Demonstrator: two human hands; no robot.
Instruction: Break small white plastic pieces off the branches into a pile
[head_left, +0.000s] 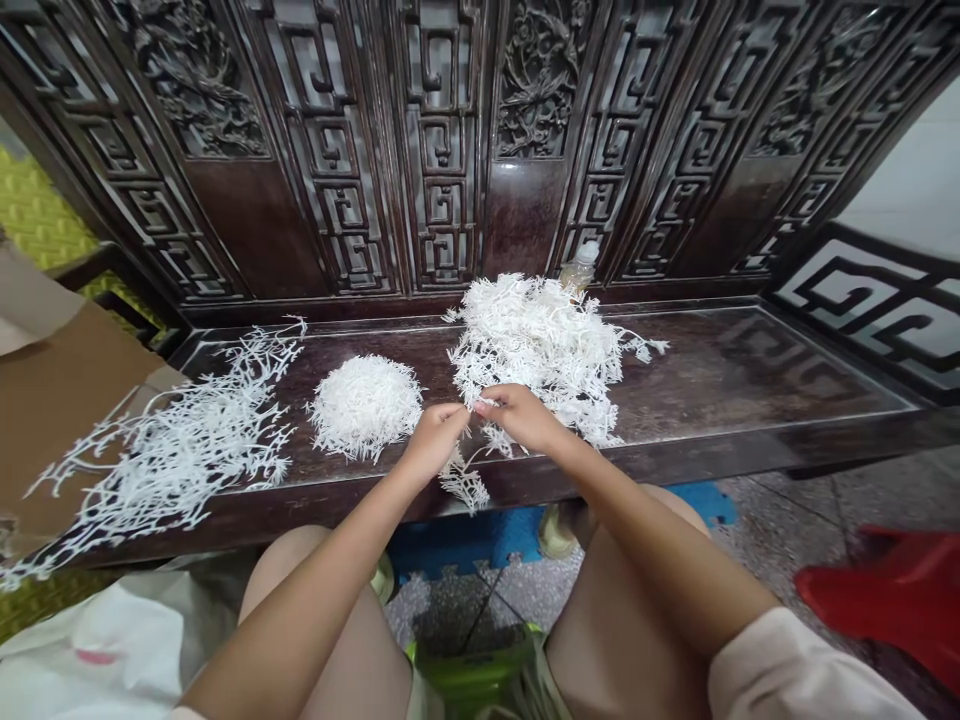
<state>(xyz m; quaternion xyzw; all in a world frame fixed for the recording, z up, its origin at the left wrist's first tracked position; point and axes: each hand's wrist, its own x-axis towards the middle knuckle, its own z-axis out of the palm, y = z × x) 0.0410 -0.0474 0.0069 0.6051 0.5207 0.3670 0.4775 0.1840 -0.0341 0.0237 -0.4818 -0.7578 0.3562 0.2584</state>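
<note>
At the left end of the surface (712, 390), mostly bare stems (180, 450) are heaped, spilled past the front left corner; beside them, loose bits (367, 405) are mounded. Both are judged to be finished work. Near the front edge, a white sprig (465, 485) seems to be pinched by the left hand (439, 440) and right hand (521, 415), each grip closed; its long axis is slanted downward, its leafy tip pointed over that edge. Toward the back edge, a larger pile of sprigs (540, 345) is apparently left unworked.

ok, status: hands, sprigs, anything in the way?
Left hand, right hand: pinched close together at white sprigs. Large heap beyond, small pile left. Bottle behind heap, seemingly not blocking.
</note>
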